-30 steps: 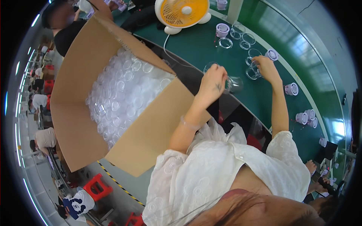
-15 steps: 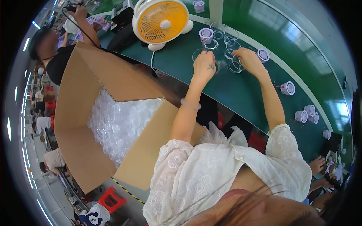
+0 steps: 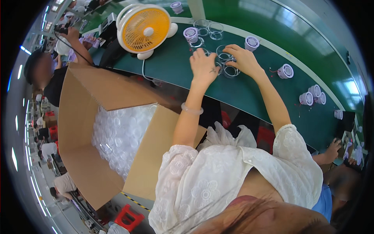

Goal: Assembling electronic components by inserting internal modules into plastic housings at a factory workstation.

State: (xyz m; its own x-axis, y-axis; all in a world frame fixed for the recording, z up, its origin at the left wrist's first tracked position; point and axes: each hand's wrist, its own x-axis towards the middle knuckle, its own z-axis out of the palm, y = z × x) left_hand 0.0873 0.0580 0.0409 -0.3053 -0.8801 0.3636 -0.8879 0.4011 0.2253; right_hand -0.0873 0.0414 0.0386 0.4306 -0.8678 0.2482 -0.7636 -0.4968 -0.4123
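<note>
Several clear plastic ring-like pieces [image 3: 231,71] stand grouped on the green table [image 3: 249,91]. My left hand [image 3: 203,68] reaches over the left side of the group, its fingers bent and spread, with clear rims beneath and beside them. On the right side, my right hand [image 3: 246,61] has its thumb and fingers apart around the rims of other clear pieces, touching them. Its palm faces down. Behind my hands, more clear rings [image 3: 215,31] stand close to a round pale purple fan unit [image 3: 191,34]. Contact under my left fingertips is partly hidden.
A yellow and white fan [image 3: 146,31] stands at the table's far left. An open cardboard box [image 3: 83,128] full of clear plastic pieces [image 3: 120,132] is at my left. More purple fan units [image 3: 285,71] line the right side. Other people [image 3: 50,74] sit nearby.
The view has shifted, so the table things appear further left. My left fingers have spread from a closed grasp. My right hand has opened wider, and the clear rings beneath both hands sit closer together.
</note>
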